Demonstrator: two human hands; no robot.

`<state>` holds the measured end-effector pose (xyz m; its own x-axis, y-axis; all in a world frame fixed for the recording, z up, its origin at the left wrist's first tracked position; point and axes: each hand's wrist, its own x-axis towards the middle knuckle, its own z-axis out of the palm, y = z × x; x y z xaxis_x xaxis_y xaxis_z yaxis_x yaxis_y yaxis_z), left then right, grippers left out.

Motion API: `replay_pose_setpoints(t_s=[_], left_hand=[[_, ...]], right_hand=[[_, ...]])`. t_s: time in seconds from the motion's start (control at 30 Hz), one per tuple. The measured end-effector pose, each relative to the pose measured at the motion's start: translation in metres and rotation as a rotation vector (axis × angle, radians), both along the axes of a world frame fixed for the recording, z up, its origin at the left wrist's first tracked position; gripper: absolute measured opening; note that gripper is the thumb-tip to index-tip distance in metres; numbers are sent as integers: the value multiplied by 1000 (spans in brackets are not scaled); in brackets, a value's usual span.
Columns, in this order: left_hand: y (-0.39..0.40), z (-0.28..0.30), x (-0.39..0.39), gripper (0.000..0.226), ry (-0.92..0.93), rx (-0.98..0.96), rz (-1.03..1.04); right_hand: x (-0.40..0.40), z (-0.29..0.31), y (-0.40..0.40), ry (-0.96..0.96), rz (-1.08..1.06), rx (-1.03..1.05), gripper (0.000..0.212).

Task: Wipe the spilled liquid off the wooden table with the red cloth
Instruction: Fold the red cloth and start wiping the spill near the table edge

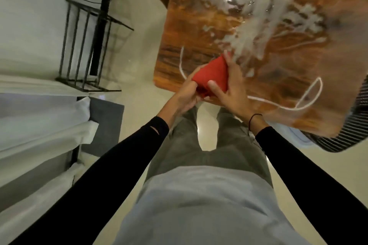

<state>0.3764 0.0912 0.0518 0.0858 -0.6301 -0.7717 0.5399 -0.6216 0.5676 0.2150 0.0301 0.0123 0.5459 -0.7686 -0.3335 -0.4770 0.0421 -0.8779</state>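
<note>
A folded red cloth [214, 74] is held just above the near edge of the wooden table [199, 32]. My left hand [187, 96] grips its lower left side from below. My right hand [232, 89] holds its right side, thumb on top and fingers behind. Whitish spilled liquid [256, 34] spreads in streaks and puddles across the middle and far part of the tabletop, beyond the cloth. A glare spot shines on the wet far area.
A thin white cord [310, 93] loops over the table's near right part. A black metal rack [87, 45] stands on the floor to the left, by a bed with white sheets [39, 117]. A striped object [354, 127] pokes in at the right edge.
</note>
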Motion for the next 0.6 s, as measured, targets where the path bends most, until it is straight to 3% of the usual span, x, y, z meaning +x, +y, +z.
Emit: replay_pose_setpoints(t_s=[0.17,0.3,0.37,0.5,0.6], left_hand=[[25,-14,55,52,451,96,348],[30,-41,101,63,471,1,444],[14,-58,121,53,295,41,377],[-7,-78,145,42,-586,-32,24],[5,-96,168,53,-1034,-214,-151]], right_hand=[[67,-16,-7,55,203,-54,107],[115,-37,-14,36,213,-144,95],[141,-48,-16,30,137,-153,85],[177,-63,-25,58,60,-203,74],[182,-73,-39,148,178,-379,68]])
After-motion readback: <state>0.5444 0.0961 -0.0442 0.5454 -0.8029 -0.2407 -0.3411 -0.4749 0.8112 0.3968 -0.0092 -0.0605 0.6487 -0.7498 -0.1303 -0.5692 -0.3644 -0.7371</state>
